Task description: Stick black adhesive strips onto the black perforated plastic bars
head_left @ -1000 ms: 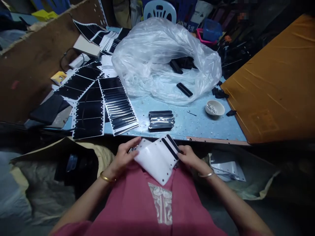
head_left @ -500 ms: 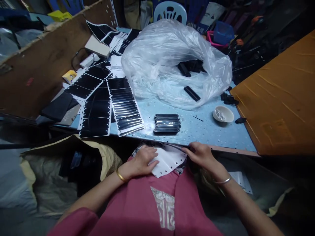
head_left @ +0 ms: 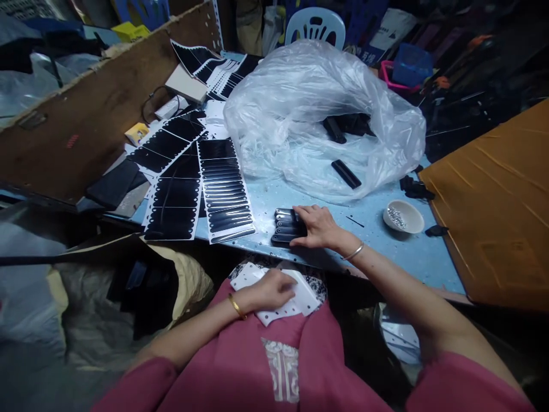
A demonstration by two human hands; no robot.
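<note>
My right hand (head_left: 316, 227) reaches over the table and grips the right end of a stack of black strips (head_left: 285, 226), thumb at the near side and fingers at the far side. On my lap lies a white sheet with punched holes (head_left: 253, 278). My left hand (head_left: 274, 292) rests on this sheet with its fingers curled; whether anything is pinched in them is hidden. Sheets of black strips (head_left: 225, 189) on white backing lie to the left of the stack.
A large clear plastic bag (head_left: 274, 97) holding black pieces covers the table's back. A white bowl of small metal parts (head_left: 403, 217) stands at the right, beside an orange-brown board (head_left: 497, 212). An open sack (head_left: 189, 277) is at the lower left.
My right hand has left the lap, moved up and forward, and closed on the black stack. My left hand has curled its fingers on the white sheet. The view has shifted slightly.
</note>
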